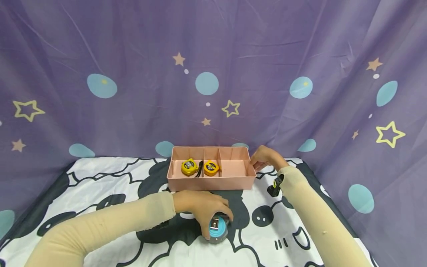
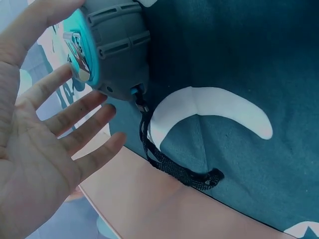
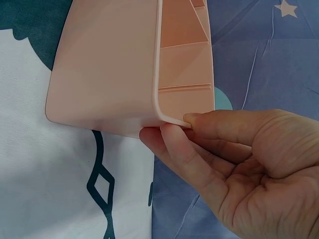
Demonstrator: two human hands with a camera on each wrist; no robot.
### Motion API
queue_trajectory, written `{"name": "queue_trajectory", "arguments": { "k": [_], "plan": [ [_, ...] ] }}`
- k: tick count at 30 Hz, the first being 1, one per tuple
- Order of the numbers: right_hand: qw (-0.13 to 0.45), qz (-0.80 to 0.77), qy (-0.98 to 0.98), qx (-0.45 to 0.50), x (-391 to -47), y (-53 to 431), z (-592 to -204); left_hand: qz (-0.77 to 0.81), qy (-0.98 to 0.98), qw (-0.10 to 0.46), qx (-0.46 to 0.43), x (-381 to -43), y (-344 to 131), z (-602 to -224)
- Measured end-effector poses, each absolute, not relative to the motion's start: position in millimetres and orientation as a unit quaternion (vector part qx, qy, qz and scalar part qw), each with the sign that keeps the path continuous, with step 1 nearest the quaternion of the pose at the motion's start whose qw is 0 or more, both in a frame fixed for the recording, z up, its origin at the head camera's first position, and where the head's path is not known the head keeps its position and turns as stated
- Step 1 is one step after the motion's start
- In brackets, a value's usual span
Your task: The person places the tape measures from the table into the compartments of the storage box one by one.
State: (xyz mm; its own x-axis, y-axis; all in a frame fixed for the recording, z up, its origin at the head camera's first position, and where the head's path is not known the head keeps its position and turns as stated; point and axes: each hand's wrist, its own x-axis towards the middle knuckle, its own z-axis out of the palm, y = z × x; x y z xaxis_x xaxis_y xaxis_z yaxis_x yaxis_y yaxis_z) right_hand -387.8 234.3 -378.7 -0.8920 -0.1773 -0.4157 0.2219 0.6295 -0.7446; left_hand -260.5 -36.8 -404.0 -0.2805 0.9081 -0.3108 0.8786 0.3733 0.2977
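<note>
A round tape measure, grey with a blue face and metal clip, lies face up on the cloth. My left hand reaches over it with thumb and index finger on opposite sides. In the left wrist view, the left hand's fingers look spread and fairly straight, near the blue face; the thumb tip is cut off. A black wrist strap trails from the tape measure. With my right hand I pinch the right end rim of a pink divided box, thumb inside and fingers outside, as the right wrist view shows.
A yellow tape measure with a black strap sits in the box's left compartment. An orange-yellow tape measure is in the middle one. Behind the table hangs a purple curtain. A black-and-white patterned cloth covers the table.
</note>
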Motion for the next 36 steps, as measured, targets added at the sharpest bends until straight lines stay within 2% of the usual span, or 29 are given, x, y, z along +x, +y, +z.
{"name": "queue_trajectory", "arguments": {
  "k": [36],
  "plan": [
    [0.226,-0.42,0.879,0.011,-387,233,-380,0.003,0.802,0.225,0.553,-247,-23,-409]
  ]
}}
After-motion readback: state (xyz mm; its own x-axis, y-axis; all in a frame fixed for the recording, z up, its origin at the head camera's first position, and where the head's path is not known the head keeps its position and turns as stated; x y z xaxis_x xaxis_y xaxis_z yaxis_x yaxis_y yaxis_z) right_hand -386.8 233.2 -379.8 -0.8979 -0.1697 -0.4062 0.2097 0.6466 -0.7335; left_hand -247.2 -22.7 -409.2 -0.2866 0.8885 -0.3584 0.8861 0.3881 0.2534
